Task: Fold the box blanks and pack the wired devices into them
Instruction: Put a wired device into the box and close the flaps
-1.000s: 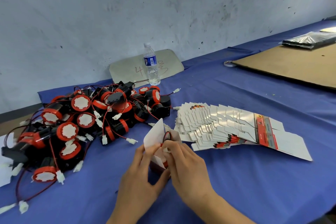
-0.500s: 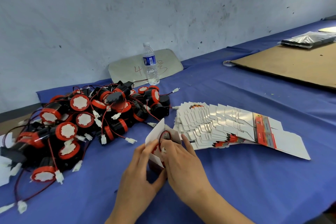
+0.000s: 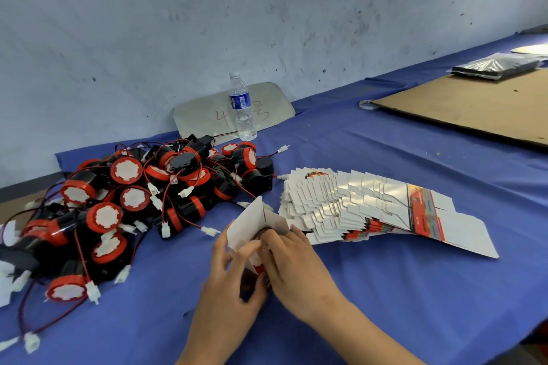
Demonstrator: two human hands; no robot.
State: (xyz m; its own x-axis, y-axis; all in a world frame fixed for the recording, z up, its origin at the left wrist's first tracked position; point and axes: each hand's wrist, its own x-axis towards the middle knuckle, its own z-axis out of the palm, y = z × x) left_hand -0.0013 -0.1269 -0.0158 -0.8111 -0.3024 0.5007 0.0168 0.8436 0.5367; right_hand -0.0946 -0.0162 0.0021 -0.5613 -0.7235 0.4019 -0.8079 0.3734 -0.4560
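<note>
A small folded box (image 3: pixel 252 224) with its white flaps up stands on the blue cloth between my hands. My left hand (image 3: pixel 229 284) grips its left side, thumb on the near face. My right hand (image 3: pixel 292 264) curls over the box's open top, fingertips pressing a red-and-black wired device (image 3: pixel 262 235) down inside. Only a sliver of that device shows. A fanned stack of flat box blanks (image 3: pixel 370 210) lies just right of the box. A heap of black-and-red wired devices (image 3: pixel 133 204) with white connectors fills the left side.
A water bottle (image 3: pixel 242 107) stands at the back by a grey panel (image 3: pixel 207 115) leaning on the wall. A brown cardboard sheet (image 3: pixel 474 107) and a black plastic-wrapped bundle (image 3: pixel 498 65) lie at the far right. The table's near edge runs along the lower right.
The red wire loop that stuck out above the box has gone down inside it. My right fingers have moved forward over the opening; my left hand stays on the box.
</note>
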